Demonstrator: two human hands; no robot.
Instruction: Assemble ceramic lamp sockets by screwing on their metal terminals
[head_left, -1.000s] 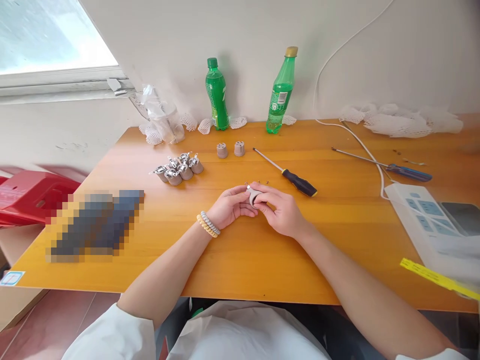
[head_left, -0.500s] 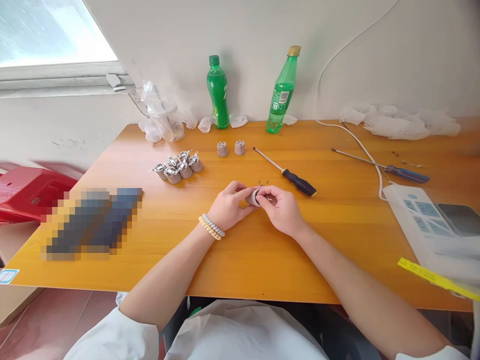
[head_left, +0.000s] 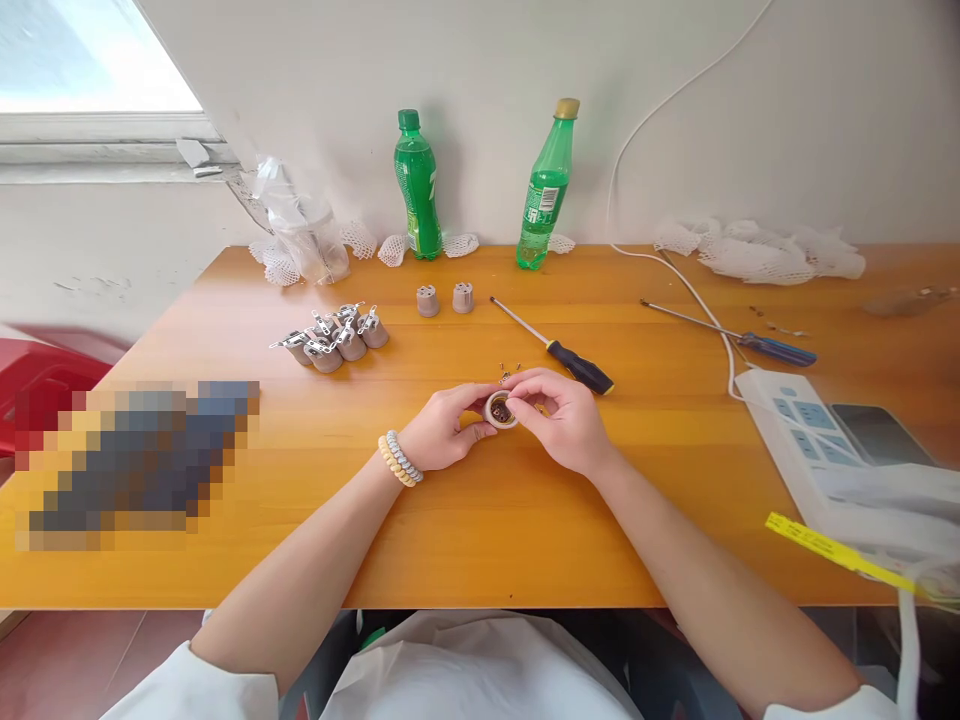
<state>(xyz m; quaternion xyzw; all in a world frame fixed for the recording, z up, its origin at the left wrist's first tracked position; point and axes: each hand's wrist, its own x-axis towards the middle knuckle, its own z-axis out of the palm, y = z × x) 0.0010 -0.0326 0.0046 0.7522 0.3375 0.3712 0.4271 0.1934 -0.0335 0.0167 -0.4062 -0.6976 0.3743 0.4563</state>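
My left hand (head_left: 448, 428) pinches a small grey-beige lamp socket (head_left: 491, 418), its round open end turned up toward me and metal parts showing inside. At the socket's right rim, the fingers of my right hand (head_left: 561, 422) are closed together; whether they hold a small part there is hidden. Just beyond my hands lie several tiny screws (head_left: 505, 377). A black-handled screwdriver (head_left: 581, 368) rests behind my right hand, its shaft pointing to the back left.
Two lamp sockets without brackets (head_left: 427, 301) stand farther back. Several bracketed sockets (head_left: 349, 343) cluster at left. Two green bottles (head_left: 418, 195) stand by the wall. A blue-handled screwdriver (head_left: 776, 349), a power strip (head_left: 799, 440) and a phone (head_left: 879, 433) lie at right.
The socket has tipped so its open end now faces up toward me. My right fingers have shifted to its rim. The whole view has moved slightly, with the table things sliding left.
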